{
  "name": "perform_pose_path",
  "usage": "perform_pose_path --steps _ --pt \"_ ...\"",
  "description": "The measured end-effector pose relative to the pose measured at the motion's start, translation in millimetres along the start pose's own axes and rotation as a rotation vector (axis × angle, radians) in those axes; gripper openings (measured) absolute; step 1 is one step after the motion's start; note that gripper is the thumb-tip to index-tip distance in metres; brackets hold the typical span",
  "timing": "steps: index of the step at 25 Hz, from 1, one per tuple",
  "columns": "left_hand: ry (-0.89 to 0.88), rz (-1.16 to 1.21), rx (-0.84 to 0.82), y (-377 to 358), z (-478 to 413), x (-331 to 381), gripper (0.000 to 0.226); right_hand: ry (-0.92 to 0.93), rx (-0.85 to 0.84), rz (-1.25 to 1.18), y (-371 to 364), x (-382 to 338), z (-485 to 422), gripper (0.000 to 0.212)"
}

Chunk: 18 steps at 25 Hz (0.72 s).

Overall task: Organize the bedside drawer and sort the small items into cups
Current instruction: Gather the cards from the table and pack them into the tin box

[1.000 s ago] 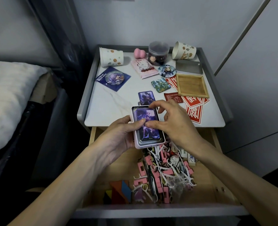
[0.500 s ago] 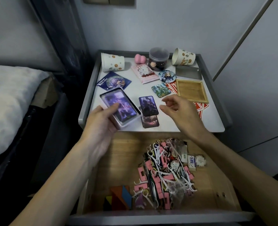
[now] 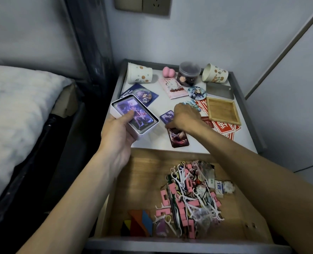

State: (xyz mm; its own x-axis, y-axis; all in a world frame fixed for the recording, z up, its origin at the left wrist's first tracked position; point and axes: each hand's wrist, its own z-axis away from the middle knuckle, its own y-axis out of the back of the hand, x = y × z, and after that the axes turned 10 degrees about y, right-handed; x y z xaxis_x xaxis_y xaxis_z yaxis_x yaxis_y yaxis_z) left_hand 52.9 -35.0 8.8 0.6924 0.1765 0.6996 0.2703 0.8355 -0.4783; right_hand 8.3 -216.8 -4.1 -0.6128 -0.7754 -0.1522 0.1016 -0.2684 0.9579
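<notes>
- Left hand [image 3: 119, 136] grips a white card box [image 3: 148, 133], thumb on the top card; right hand [image 3: 186, 116] reaches fingers-down onto a dark card [image 3: 178, 139] on the tabletop [image 3: 152, 142] — grip hidden.
- Open drawer [image 3: 143, 180] below holds pink-and-white clutter [image 3: 190, 197].
- Paper cup [image 3: 139, 73] lies tipped back left, second cup [image 3: 215, 73] back right.

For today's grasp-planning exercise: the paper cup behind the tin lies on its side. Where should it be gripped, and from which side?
Probably across its mid wall, from above: the cup lies on its side, mouth facing left, with a jar and tin crowding it.
</notes>
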Motion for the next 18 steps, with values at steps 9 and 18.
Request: perform_pose_path --steps 9,18 --pt "0.004 -0.017 -0.043 -0.9 11.1 4.4 0.030 -0.025 0.062 -0.461 4.4 26.5 34.2 0.031" --pt "0.021 -0.059 -0.057 -3.1 9.2 0.4 0.033 -0.067 0.007 -0.084 -13.3 6.2 49.2 0.058"
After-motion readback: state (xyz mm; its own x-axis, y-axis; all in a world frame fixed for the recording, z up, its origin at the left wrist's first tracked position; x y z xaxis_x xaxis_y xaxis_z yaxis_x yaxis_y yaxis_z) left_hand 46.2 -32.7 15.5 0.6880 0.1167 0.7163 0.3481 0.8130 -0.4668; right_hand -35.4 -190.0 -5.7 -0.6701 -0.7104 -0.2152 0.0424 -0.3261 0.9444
